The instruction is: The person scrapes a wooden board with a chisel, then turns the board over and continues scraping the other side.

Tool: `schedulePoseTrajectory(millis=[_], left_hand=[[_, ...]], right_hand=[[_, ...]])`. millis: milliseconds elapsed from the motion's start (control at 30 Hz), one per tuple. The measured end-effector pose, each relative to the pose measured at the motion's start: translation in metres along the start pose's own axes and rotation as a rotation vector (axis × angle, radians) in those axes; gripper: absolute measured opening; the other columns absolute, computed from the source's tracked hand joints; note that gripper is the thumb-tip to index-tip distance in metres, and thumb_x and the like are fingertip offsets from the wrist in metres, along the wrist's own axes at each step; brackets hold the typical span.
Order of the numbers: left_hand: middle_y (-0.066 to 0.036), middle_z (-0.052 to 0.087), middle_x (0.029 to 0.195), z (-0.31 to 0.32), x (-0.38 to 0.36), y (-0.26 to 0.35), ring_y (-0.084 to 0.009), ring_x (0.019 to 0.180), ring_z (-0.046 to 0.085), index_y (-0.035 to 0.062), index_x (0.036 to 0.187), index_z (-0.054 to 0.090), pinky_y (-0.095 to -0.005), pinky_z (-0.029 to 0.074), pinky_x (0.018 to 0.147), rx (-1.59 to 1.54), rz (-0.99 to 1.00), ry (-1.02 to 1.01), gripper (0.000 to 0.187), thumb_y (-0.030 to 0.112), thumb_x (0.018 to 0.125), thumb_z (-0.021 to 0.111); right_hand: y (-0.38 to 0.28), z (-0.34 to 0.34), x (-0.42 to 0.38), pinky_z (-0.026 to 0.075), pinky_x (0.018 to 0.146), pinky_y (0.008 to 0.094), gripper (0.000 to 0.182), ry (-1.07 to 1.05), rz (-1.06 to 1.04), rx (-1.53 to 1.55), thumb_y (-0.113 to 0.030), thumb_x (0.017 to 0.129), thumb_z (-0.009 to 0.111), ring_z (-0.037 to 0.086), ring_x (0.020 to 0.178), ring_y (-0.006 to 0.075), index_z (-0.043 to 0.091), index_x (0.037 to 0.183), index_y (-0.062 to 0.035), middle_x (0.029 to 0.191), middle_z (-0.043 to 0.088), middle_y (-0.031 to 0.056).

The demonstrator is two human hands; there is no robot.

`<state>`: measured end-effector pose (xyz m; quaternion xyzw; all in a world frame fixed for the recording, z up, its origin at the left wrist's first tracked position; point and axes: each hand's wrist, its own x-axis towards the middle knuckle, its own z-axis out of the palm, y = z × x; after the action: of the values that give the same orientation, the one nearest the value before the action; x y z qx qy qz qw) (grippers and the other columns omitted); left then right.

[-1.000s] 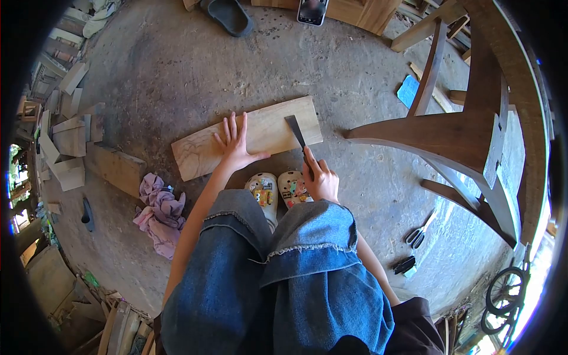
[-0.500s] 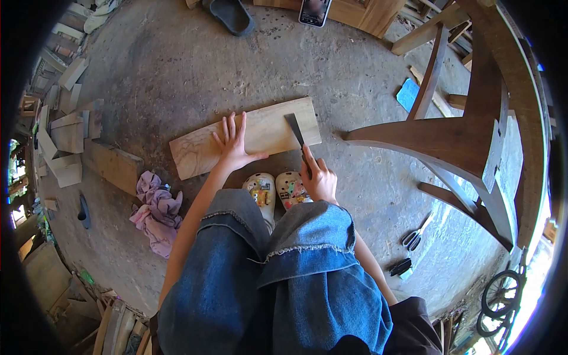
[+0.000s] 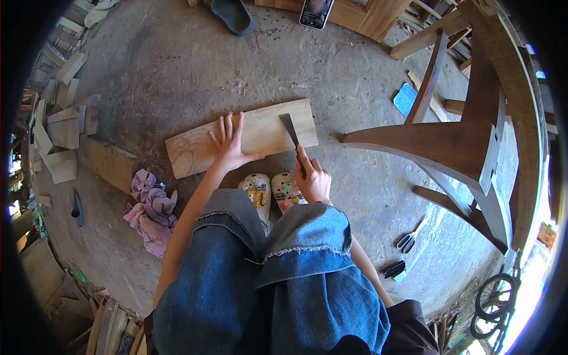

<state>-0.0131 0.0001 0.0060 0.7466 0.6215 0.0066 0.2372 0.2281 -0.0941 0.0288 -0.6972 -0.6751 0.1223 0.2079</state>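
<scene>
I've L hand (image 3: pixel 229 151) open, fingers spread, bracing board (image 3: pixel 260 130) on floor (image 3: pixel 367 207); R hand (image 3: pixel 315 183) grips scraper (image 3: pixel 287 127), blade nr board's R edge. Any stroke prob. needs firm L pressure.

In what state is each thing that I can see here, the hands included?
Board: lying on floor
Scraper: held over board
Left hand: open, fingers spread on board
Right hand: closed around scraper
Cloth: crumpled
Scissors: apparently closed
Phone: lit
Clogs: worn
Dark slipper: unworn
</scene>
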Motion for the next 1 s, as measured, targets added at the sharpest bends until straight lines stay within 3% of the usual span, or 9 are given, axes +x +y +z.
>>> schedulePoseTrajectory(millis=[867, 1000], left_hand=[[-0.019, 0.0, 0.16, -0.006, -0.002, 0.004, -0.0435, 0.146, -0.006, 0.0216, 0.156, 0.002, -0.0768, 0.0, 0.102, 0.015, -0.002, 0.002, 0.141, 0.075, 0.05, 0.077], [-0.019, 0.0, 0.16, -0.005, -0.001, 0.002, -0.0434, 0.146, -0.005, 0.0217, 0.156, 0.002, -0.0765, 0.0, 0.103, 0.022, -0.001, 0.003, 0.14, 0.075, 0.05, 0.077]], right_hand=[[-0.011, 0.005, 0.027, 0.053, 0.05, 0.0378, 0.046, 0.003, 0.005, 0.025, -0.017, 0.085, 0.064, 0.062, 0.05, 0.0262, 0.06, 0.131, -0.0205, 0.066, 0.059, 0.0069], [-0.011, 0.004, 0.027, 0.053, 0.048, 0.0381, 0.049, 0.006, 0.015, 0.033, -0.02, 0.084, 0.063, 0.059, 0.045, 0.0244, 0.058, 0.133, -0.0222, 0.067, 0.059, 0.0065]])
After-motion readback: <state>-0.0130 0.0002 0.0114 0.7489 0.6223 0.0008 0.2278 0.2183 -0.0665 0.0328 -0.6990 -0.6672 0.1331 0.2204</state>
